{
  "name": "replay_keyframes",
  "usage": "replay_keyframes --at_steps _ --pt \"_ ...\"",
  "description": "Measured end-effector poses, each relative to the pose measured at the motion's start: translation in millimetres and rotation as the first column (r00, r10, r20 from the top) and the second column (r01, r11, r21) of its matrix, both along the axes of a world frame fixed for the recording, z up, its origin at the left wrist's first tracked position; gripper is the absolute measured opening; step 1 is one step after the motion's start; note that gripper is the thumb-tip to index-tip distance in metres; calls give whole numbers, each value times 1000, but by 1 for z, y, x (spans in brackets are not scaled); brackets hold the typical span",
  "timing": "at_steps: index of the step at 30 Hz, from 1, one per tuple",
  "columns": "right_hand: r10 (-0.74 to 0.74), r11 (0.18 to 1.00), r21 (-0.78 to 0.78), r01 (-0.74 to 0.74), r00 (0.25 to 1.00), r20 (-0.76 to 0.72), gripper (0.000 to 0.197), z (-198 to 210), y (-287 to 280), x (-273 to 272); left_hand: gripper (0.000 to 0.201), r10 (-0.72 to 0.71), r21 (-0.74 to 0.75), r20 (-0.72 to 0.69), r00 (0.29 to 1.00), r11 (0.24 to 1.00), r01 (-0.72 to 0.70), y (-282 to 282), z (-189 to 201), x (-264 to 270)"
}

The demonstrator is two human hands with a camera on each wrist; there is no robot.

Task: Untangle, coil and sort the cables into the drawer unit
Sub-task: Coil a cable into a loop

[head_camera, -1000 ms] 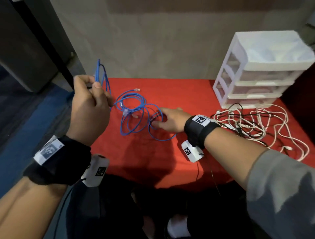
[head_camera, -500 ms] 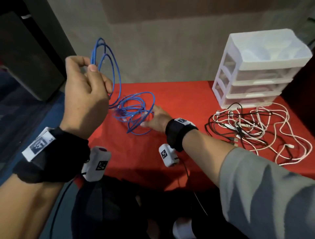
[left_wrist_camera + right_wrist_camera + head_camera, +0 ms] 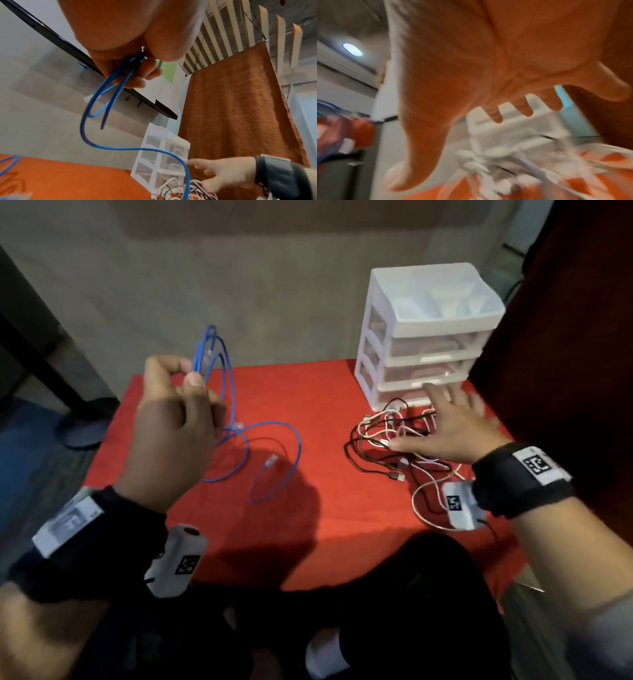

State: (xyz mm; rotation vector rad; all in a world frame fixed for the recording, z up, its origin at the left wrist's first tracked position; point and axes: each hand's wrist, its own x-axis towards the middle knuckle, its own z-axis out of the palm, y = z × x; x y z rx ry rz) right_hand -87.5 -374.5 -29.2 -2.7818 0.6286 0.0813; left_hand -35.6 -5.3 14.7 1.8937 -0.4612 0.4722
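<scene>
My left hand [image 3: 186,386] is raised over the table's left side and pinches several loops of a blue network cable [image 3: 224,371]. The rest of that cable [image 3: 274,470] trails in loose loops on the red tablecloth [image 3: 325,508]. In the left wrist view the blue cable [image 3: 109,97] hangs from my curled fingers. My right hand [image 3: 448,422] hovers with spread fingers over a tangle of white and black cables [image 3: 383,436], in front of the white drawer unit [image 3: 424,337]. The right wrist view is blurred, showing spread fingers [image 3: 522,108] above the white cables [image 3: 496,162].
The drawer unit stands at the table's back right with its three drawers pushed in. A dark red panel [image 3: 565,320] rises along the right edge. A grey wall [image 3: 239,285] is behind the table. My dark-clothed legs [image 3: 342,611] are below the front edge.
My right hand left the blue cable and swung right to the white and black tangle by the drawer unit. The left hand keeps the blue loops raised; the trailing blue cable now lies spread out.
</scene>
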Motion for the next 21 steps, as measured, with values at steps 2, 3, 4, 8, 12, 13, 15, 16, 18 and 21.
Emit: replay_keyframes --at_steps 2,3,4,8,12,13,15,16,18,21 --pt "-97 990 87 115 977 -190 157 -19 -29 -3 5 -28 20 -7 1000 999 29 -9 -5 -1" --pt "-114 981 125 151 959 -258 161 -29 -36 -3 5 -38 24 -11 999 999 38 -13 -7 -1" --pt "-115 979 127 159 946 -304 162 -40 -41 1 6 -49 20 -16 999 999 50 -15 -9 0" --pt "-64 998 -17 62 952 -300 134 -69 -20 26 5 -18 33 -38 999 999 20 -9 -11 3" --pt "-27 1000 11 29 985 -172 79 -74 32 47 5 70 39 -19 997 997 -69 12 -8 8" --pt "-3 999 33 8 990 -141 72 -76 44 50 5 84 46 -13 996 995 -84 18 -7 9" --pt "72 995 79 -65 994 -80 70 -80 66 57 8 99 55 -13 995 994 -98 30 -4 9" --pt "113 989 103 -107 992 -54 71 -82 76 61 8 108 50 -18 994 993 -107 37 -3 9" --pt "154 978 147 -149 988 -25 62 -83 92 69 5 134 26 -38 990 991 -133 50 -2 9" --pt "153 975 164 -148 988 -18 35 -82 108 83 4 165 12 -60 984 986 -165 65 -2 9"
